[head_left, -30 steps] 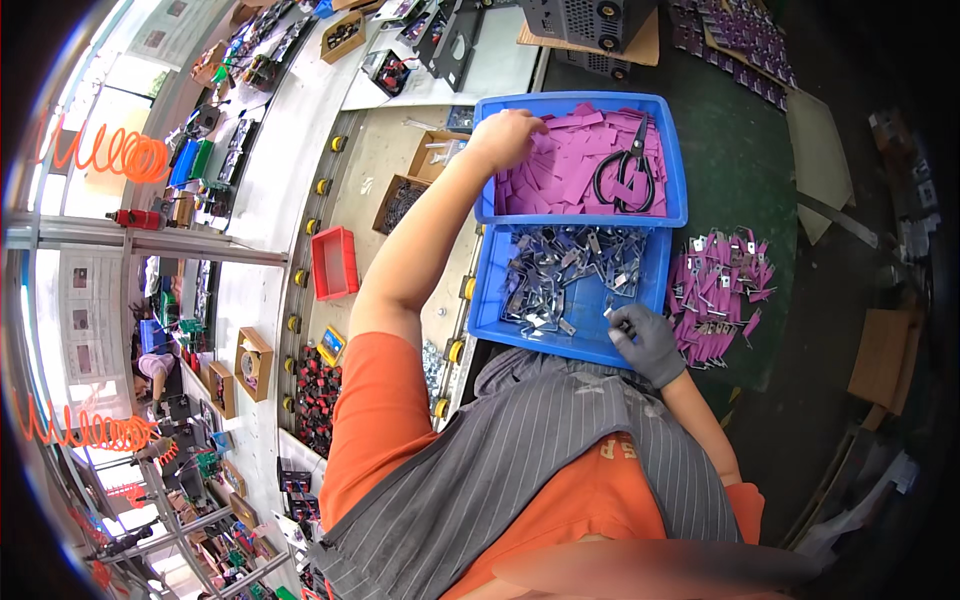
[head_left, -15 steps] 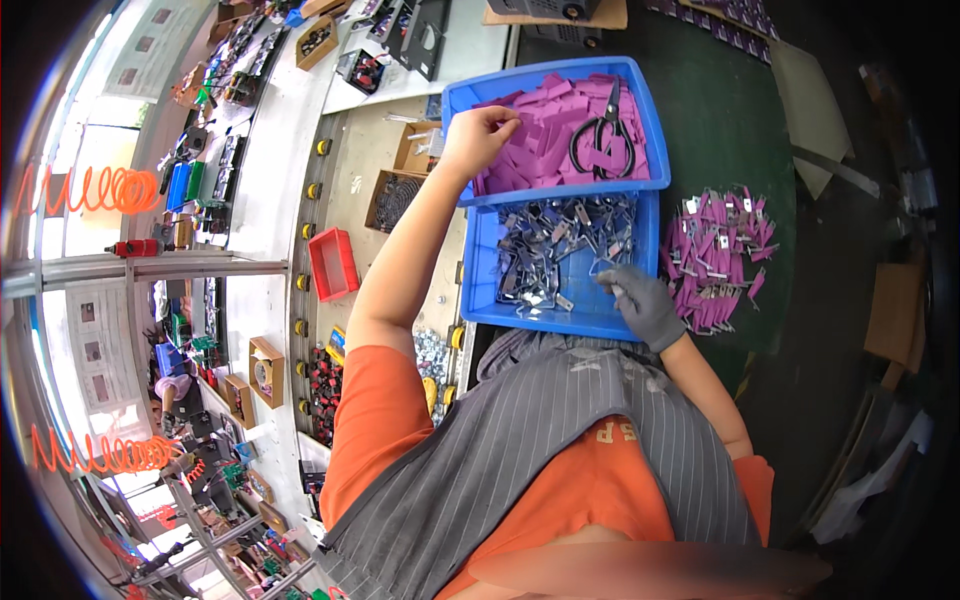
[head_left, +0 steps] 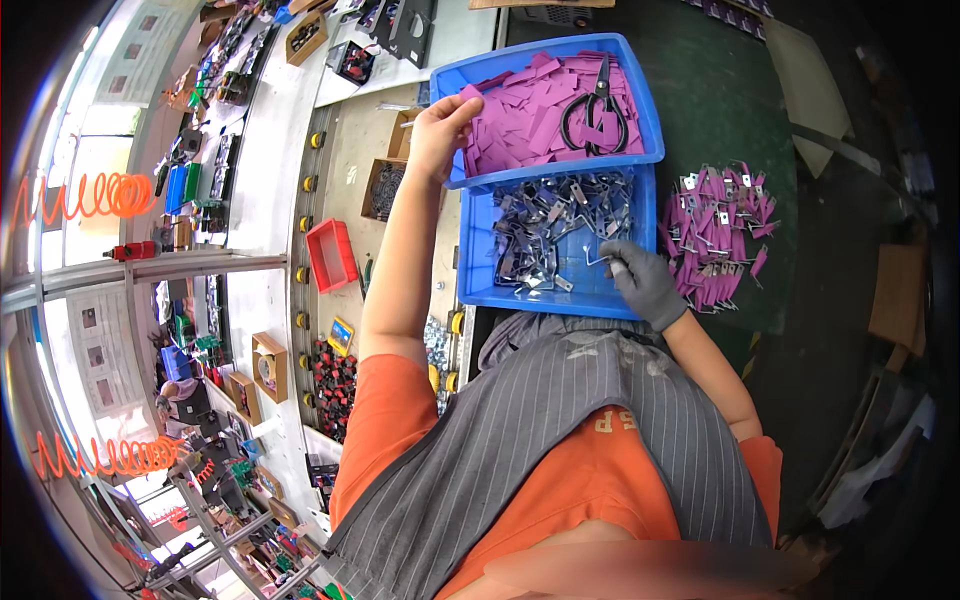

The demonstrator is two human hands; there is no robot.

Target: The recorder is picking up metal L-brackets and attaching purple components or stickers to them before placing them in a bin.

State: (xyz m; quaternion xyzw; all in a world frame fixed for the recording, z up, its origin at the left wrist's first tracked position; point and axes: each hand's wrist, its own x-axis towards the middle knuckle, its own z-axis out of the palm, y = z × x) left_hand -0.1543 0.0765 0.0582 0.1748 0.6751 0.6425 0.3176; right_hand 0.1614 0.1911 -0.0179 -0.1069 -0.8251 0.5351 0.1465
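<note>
Slip [head_left: 471, 92], flat and purple, is pinched by left hand [head_left: 443, 132], right hand [head_left: 643, 284] grasping bent silvery bracket [head_left: 595, 261]

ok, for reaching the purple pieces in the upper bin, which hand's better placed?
Left, likely: the left hand is beside them at the upper blue bin; the gloved right hand is over the lower blue bin, holding a metal bracket.

Holds a flat purple slip [head_left: 471, 92] at the upper bin [head_left: 648, 115], a bent silvery bracket [head_left: 592, 256] above the lower bin [head_left: 478, 245].
</note>
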